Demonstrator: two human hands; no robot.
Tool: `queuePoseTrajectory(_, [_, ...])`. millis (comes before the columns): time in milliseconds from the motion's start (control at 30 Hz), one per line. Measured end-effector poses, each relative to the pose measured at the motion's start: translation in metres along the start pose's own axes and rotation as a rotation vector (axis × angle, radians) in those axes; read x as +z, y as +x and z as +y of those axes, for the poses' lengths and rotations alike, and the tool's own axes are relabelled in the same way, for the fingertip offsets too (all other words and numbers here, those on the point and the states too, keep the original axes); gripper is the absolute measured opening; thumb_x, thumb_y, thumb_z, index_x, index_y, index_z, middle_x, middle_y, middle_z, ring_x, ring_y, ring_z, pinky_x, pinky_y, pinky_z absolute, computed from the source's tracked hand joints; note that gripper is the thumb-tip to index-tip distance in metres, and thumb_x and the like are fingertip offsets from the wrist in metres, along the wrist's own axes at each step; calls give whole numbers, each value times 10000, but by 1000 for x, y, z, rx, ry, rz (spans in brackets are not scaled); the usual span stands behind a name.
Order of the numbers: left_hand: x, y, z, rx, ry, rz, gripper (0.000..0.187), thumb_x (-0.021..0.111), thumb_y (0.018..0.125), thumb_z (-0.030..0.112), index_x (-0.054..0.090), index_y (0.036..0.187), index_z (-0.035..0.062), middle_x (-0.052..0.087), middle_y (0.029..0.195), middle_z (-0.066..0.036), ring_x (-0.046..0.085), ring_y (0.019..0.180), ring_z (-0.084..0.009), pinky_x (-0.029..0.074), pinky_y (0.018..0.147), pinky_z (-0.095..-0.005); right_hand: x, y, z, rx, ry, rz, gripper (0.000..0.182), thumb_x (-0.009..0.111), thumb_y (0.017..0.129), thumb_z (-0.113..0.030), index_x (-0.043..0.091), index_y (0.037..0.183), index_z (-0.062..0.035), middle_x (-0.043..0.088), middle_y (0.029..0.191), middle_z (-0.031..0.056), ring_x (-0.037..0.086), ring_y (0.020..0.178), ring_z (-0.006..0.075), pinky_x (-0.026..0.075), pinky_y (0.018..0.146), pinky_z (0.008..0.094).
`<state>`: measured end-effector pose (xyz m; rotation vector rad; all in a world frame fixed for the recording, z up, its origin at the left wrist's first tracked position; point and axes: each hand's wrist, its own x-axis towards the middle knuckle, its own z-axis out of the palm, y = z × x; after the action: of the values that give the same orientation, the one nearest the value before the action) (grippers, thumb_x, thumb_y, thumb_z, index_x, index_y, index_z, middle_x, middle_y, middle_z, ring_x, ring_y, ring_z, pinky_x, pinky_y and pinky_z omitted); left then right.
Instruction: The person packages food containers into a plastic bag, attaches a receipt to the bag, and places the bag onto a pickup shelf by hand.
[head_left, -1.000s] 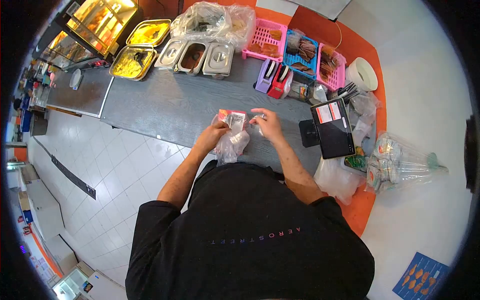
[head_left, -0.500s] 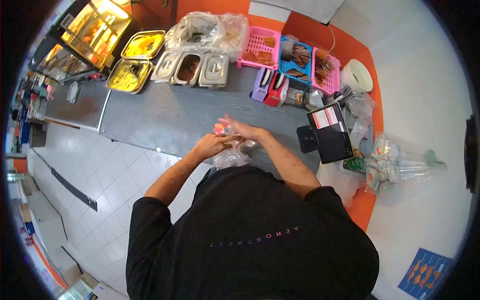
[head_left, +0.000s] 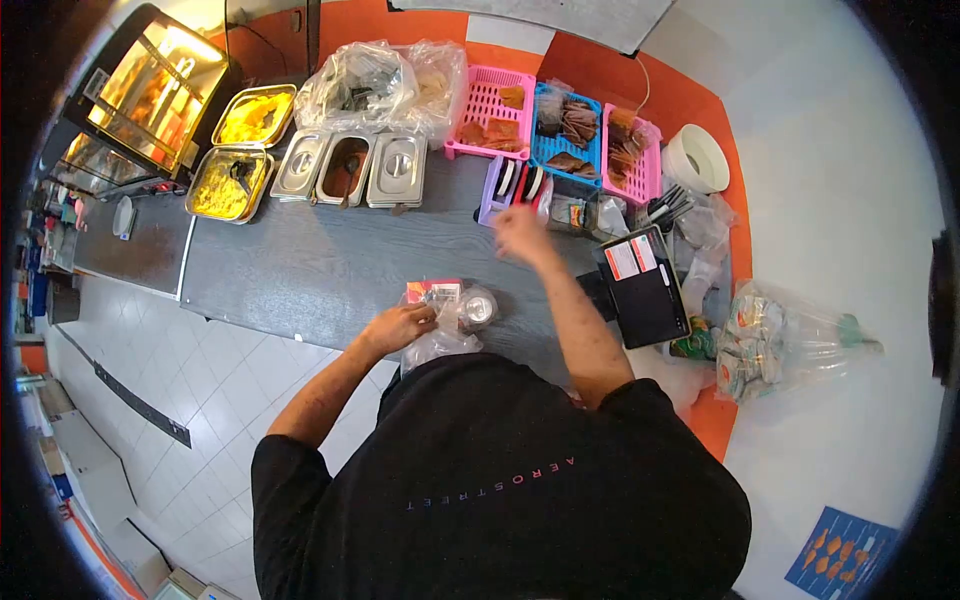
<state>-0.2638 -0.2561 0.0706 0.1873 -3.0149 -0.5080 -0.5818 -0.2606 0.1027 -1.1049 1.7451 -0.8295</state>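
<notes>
My left hand (head_left: 400,328) is closed on the gathered part of a clear plastic bag (head_left: 440,345) at the counter's front edge. A red-and-white box (head_left: 434,290) and a round, silvery-topped container (head_left: 478,308) show at the bag, partly covered by plastic. Farther up the counter, my right hand (head_left: 522,240) is away from the bag and smeared by motion. It is just in front of a purple tape dispenser (head_left: 492,196) and a red one (head_left: 522,184). Whether its fingers touch either is not clear.
Behind stand pink (head_left: 492,75) and blue baskets (head_left: 552,158) of brown pieces. Lidded steel pans (head_left: 397,170) and trays of yellow food (head_left: 225,190) are at the left. A tablet (head_left: 645,300) stands right of my forearm. A bag of cups (head_left: 750,330) hangs beyond it.
My right hand has left the bag and moved up and right toward the tape dispensers. My left hand stays on the bag. The view has shifted slightly.
</notes>
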Motion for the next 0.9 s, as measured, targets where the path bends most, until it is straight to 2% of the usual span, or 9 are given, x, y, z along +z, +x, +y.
queuePoseTrajectory(67, [1,-1,5,-62,-46,108,222,597,788,149,690,982,94,602,1031,-37,611,980,-211,543,813,-356,-56,12,-1,7,-493,712,213,579,839,-241,714,901,-89,690,863,199,678,860,374,525,769,506])
queuePoseTrajectory(133, [5,-2,5,-70,-19,118,207,591,786,152,684,959,86,593,1020,-41,600,974,-215,536,822,-341,-95,40,40,268,-765,560,290,577,853,-285,703,968,-51,691,1006,196,648,1000,378,504,849,510])
queuePoseTrajectory(300, [6,1,8,-128,-19,118,221,617,775,155,690,969,78,598,1027,-67,599,984,-252,521,838,-359,-103,73,65,410,-927,182,369,544,854,-252,646,1167,-85,613,1241,190,557,1202,339,375,1042,499])
queuePoseTrajectory(400, [4,3,10,-162,-29,132,215,621,772,156,696,961,86,586,1041,-57,587,1009,-242,514,855,-355,-98,83,72,467,-932,143,387,541,846,-229,637,1190,-79,567,1312,189,508,1268,314,335,1073,506])
queuePoseTrajectory(433, [4,4,11,-162,-46,171,175,620,804,177,684,932,76,582,1031,-51,583,993,-235,509,847,-351,-97,86,74,473,-902,180,389,563,828,-230,653,1186,-107,599,1285,154,525,1254,318,301,1071,560])
queuePoseTrajectory(467, [5,4,12,-163,-62,212,157,619,835,198,671,902,66,578,1021,-45,579,976,-229,504,840,-348,-98,87,76,474,-888,209,377,557,842,-244,659,1175,-100,605,1269,168,548,1225,331,347,1049,552])
queuePoseTrajectory(667, [9,-2,18,-273,-68,248,160,614,860,216,689,934,96,575,1063,-35,576,998,-221,492,851,-350,-119,40,23,335,-1060,224,264,523,872,-186,668,1070,-88,671,1088,195,634,1060,358,508,869,470])
queuePoseTrajectory(767, [6,-3,19,-202,-33,232,194,608,818,165,710,979,131,564,1071,-40,573,1020,-203,480,880,-343,-106,-9,-10,-63,-844,334,194,607,849,-225,712,926,-81,703,928,154,672,886,317,507,776,467])
queuePoseTrajectory(900, [17,-6,19,-234,-31,256,193,612,818,169,713,980,135,560,1053,-39,572,1019,-204,478,882,-345,-18,-87,-43,-618,-647,82,120,686,781,-203,739,836,-109,699,835,67,620,818,231,455,753,387])
